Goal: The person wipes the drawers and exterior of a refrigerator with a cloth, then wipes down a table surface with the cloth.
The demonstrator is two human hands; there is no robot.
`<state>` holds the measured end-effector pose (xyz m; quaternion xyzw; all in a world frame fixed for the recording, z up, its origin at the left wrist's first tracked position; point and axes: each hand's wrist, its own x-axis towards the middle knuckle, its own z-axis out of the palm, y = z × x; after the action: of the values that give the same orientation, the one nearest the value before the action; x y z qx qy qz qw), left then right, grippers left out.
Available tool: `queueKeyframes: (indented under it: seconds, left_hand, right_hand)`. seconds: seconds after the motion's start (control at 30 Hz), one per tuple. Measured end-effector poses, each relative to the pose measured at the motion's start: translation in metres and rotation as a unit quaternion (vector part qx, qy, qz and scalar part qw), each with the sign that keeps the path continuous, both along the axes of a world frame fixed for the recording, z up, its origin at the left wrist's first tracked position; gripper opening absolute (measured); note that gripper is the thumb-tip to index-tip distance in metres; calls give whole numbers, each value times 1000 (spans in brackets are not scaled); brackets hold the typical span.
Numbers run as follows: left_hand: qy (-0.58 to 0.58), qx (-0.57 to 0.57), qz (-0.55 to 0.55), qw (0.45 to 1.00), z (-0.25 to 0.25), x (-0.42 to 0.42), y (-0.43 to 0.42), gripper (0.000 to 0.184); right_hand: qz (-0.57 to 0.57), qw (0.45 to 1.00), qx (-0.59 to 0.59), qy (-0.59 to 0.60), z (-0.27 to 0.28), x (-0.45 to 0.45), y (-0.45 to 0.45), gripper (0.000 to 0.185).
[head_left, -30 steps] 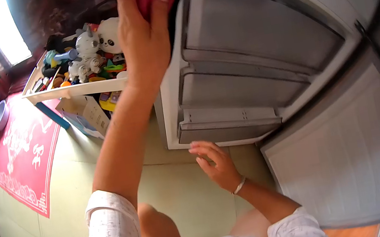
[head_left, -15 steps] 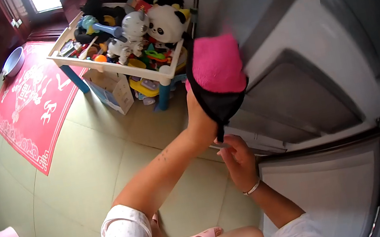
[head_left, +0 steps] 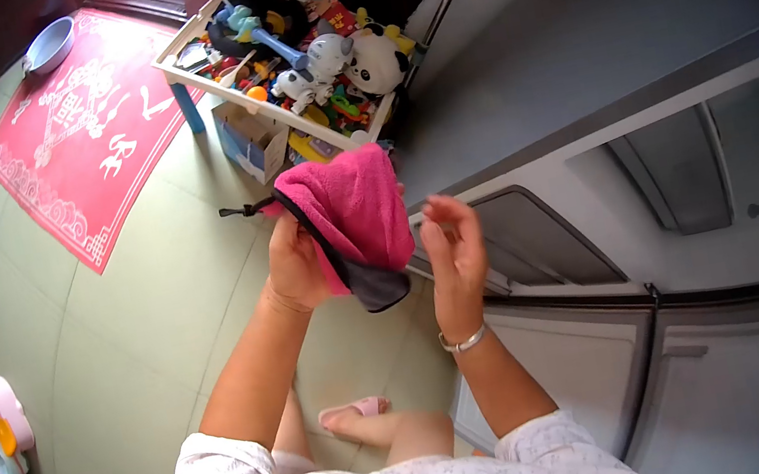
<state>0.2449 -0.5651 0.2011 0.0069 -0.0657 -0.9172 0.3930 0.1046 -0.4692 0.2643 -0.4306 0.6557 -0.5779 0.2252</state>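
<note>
A pink fleecy cloth with black trim, a dark grey part at its lower end and a black cord end sticking out to the left is in my left hand. The fingers of that hand are closed on its left side and partly hidden by it. Just right of the cloth, my right hand is raised, fingers loosely bent and apart, holding nothing. Behind my right hand stands a white cabinet-like appliance with grey panels.
A toy table beyond the cloth holds a panda plush and several toys, with a cardboard box underneath. A red mat and a blue basin lie to the left. White doors stand low on the right.
My left hand has brought the cloth lower and leftward, turning it so its cord points left. My right hand has risen beside it. The view has shifted to the right.
</note>
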Motion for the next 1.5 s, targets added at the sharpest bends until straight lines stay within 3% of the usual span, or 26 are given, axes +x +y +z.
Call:
queueKeyframes:
  seconds: [0.1, 0.17, 0.23, 0.3, 0.37, 0.4, 0.43, 0.5, 0.53, 0.6, 0.63, 0.7, 0.77, 0.83, 0.87, 0.9, 0.97, 1.0, 1.03, 1.13, 1.17, 1.23, 1.3, 1.37, 1.4, 1.5]
  left_hand:
    - [-52, 14, 24, 998, 29, 33, 6, 61]
    - [-61, -32, -1, 998, 50, 57, 7, 64]
    - [-131, -58, 22, 989, 74, 79, 14, 66]
    - [-127, -69, -4, 989, 98, 99, 19, 67]
    - [-217, 1, -28, 976, 146, 115, 19, 68]
    - [-106, -4, -20, 994, 152, 118, 16, 66]
    - [-101, -14, -32, 994, 155, 124, 16, 66]
    - [33, -12, -37, 999, 163, 133, 10, 64]
    - [37, -25, -46, 998, 192, 131, 8, 64]
    - [-167, -18, -21, 986, 250, 120, 15, 45]
    - [-162, -30, -25, 986, 263, 110, 13, 45]
    - [-278, -189, 49, 941, 286, 94, 8, 28]
    - [-255, -176, 33, 950, 304, 80, -5, 27]
    - [-301, -228, 79, 923, 315, 61, -15, 26]
    - [-332, -248, 81, 907, 324, 53, -17, 22]
    - [-333, -251, 85, 905, 327, 45, -21, 22]
    - [-413, -414, 202, 785, 324, 27, -29, 20]
    - [-451, -448, 237, 735, 340, 21, -26, 21]
    - [-452, -450, 236, 733, 343, 16, -25, 21]
    - [-494, -517, 291, 635, 347, -6, -36, 23]
    - [-488, -523, 288, 636, 342, -14, -44, 23]
    - [-509, -495, 175, 682, 334, -33, -64, 22]
    - [-470, -537, 147, 685, 334, -60, -104, 21]
    - [-391, -500, 123, 763, 333, -82, -123, 20]
    - [-344, -478, 44, 807, 350, -105, -144, 15]
    - [-224, -487, -19, 844, 366, -145, -178, 12]
  right_hand:
    - [97, 989, 68, -92, 47, 24, -24, 39]
    - [96, 988, 74, -92, 76, 36, -32, 38]
    - [147, 977, 135, 73, 102, 40, -34, 31]
    - [180, 977, 109, -44, 122, 52, -32, 22]
    - [184, 961, 126, -162, 157, 68, -24, 20]
    - [170, 966, 117, -155, 176, 72, -20, 20]
    - [152, 970, 90, -167, 195, 77, -17, 19]
    - [126, 975, 47, -175, 226, 82, -11, 18]
    - [96, 984, 36, -146, 237, 79, -8, 18]
    - [54, 992, 18, -116, 255, 69, 0, 18]
    - [50, 993, 6, -110, 263, 65, 3, 18]
    - [19, 997, -13, -79, 280, 59, 8, 17]
    - [-11, 999, -36, -36, 297, 52, 10, 17]
    - [-72, 953, -114, 272, 325, 42, 14, 19]
    - [-71, 952, -119, 272, 333, 39, 20, 19]
    - [-79, 972, -78, 205, 340, 36, 26, 16]
    - [-83, 987, -38, 133, 351, 35, 34, 13]
    - [-85, 994, -60, 22, 357, 37, 35, 13]
    - [-87, 989, -81, -87, 359, 36, 35, 13]
    - [-99, 990, -57, -80, 346, 30, 36, 15]
    - [-106, 989, -39, -95, 343, 28, 33, 17]
    - [-118, 985, -64, -108, 339, 27, 20, 18]
    - [-157, 975, -99, -120, 333, 26, -11, 18]
    - [-175, 961, -181, -113, 329, 24, -33, 22]
    - [-210, 949, -207, -108, 329, 24, -60, 22]
    - [-298, 921, -250, -26, 331, 25, -86, 23]
